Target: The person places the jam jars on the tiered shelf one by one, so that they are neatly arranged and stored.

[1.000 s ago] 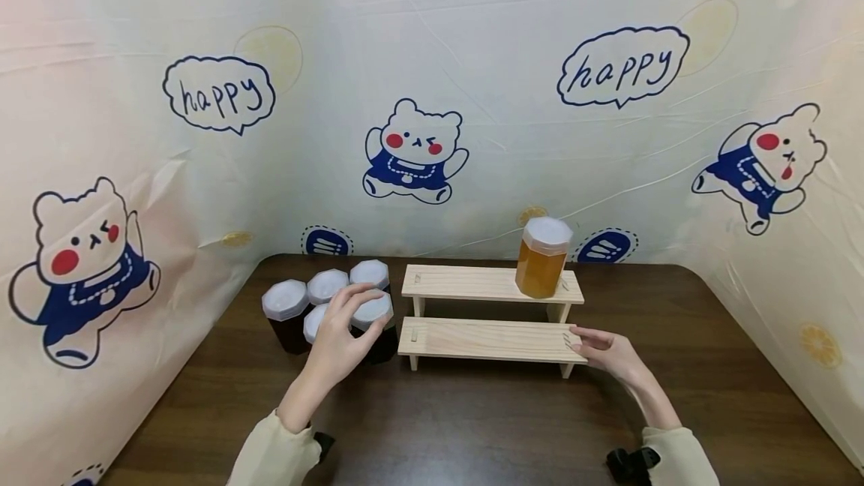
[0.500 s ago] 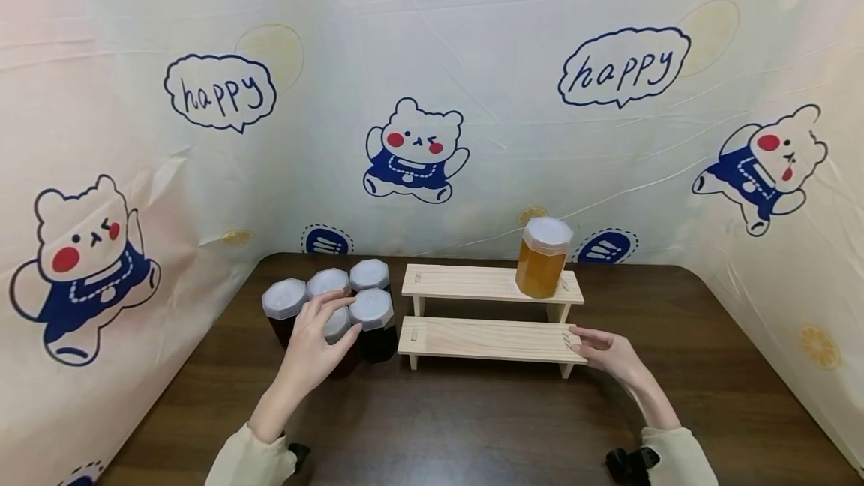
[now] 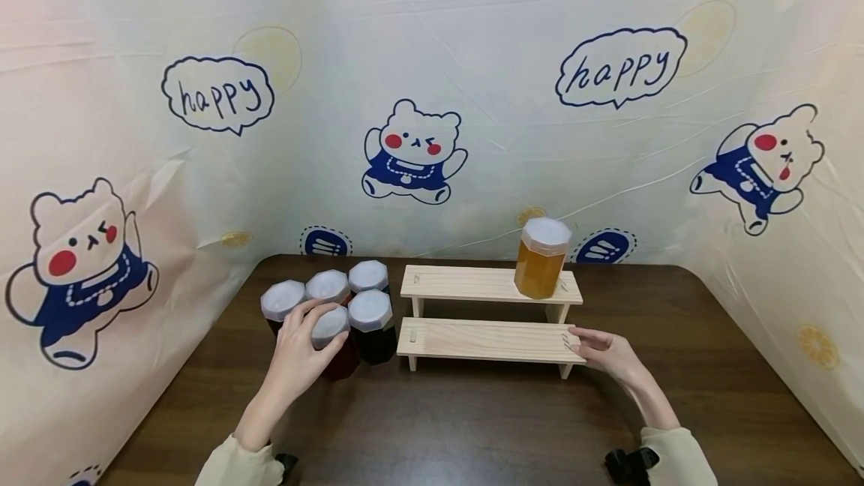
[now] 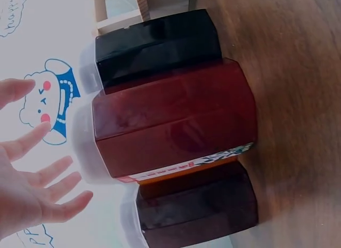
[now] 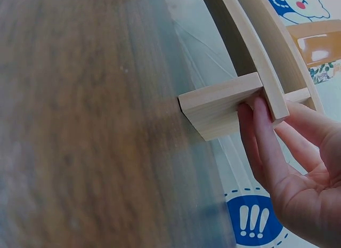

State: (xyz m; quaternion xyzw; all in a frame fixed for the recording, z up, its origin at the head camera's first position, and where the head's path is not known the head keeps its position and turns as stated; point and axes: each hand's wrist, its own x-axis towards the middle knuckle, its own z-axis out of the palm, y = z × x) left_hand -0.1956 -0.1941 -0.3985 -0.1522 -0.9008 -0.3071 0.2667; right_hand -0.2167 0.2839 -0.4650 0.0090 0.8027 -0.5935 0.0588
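My left hand (image 3: 297, 343) hovers with spread fingers around the white lid of a dark red jar (image 3: 344, 363), the front one of a cluster. In the left wrist view, gaps show between those fingers and the lid of the red jar (image 4: 176, 120). On the right, my right hand (image 3: 607, 355) pinches the right end of the lower board of a two-step wooden rack (image 3: 486, 340). The right wrist view has its thumb and fingers on either side of the board's end (image 5: 274, 101). An amber jar (image 3: 540, 272) with a white lid stands on the upper step, near its right end.
A black jar (image 3: 374, 340) stands between the red jar and the rack. Behind are several more white-lidded jars, including one at the left (image 3: 283, 302). All stand on a brown wooden table (image 3: 472, 426), before a printed cloth backdrop (image 3: 499, 133).
My left hand has moved left and toward me, from over the black jar to the red jar's lid. The right hand stays on the rack.
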